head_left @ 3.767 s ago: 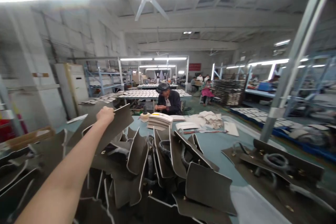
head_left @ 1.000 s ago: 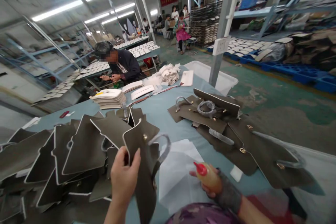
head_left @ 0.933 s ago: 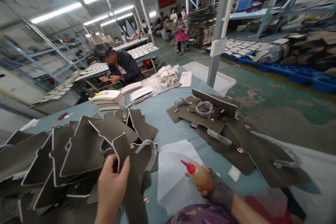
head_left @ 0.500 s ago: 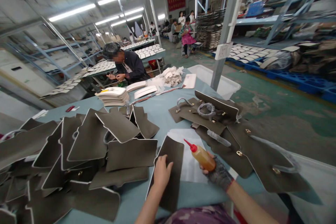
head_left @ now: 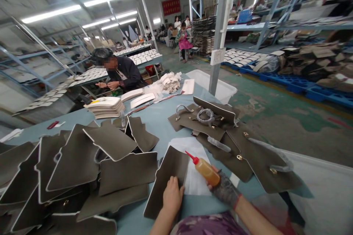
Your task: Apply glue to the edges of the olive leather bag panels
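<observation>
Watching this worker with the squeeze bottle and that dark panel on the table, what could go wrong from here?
The amber squeeze bottle with the red nozzle, held in the gloved right hand, points toward the flat olive-grey leather panel; a drip might stain it. The panel only partly overlies the white paper sheet, so spills could reach the blue-grey table. The bare left hand pressing the panel could get smeared.

At the upper left of your frame, a seated co-worker (head_left: 120,75) in a dark jacket bends over a bench, beside a stack of pale panels (head_left: 104,106). A grey steel post (head_left: 219,33) rises right of center, a white bin (head_left: 217,86) at its foot. Blue pallets (head_left: 317,91) line the green floor at right.
</observation>
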